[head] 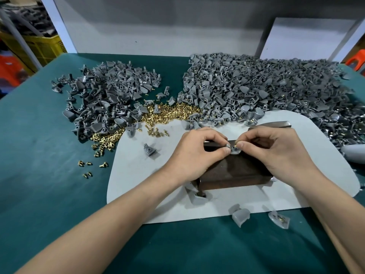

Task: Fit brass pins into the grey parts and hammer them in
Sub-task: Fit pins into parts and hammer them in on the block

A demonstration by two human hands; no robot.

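Near edge of white mat [138,184]: loose grey parts [241,214], one showing brass. Beyond that, dark metal block [233,173]. On its far edge sits the held grey part [234,150], rounded end seemingly toward the person, long axis roughly near-to-far. Left hand [195,153]: thumb and forefinger clamped on that part. Right hand [276,153]: fingertips pinching a brass pin [235,143] at the part's top. Pin axis looks roughly upright, too small to be sure. Step: fitting, not hammering yet. Next: seat pin straight, then free a hand for the hammer. Farther back: brass pin heap [173,111], between left pile of grey parts [110,99] and right pile of grey parts [266,89].
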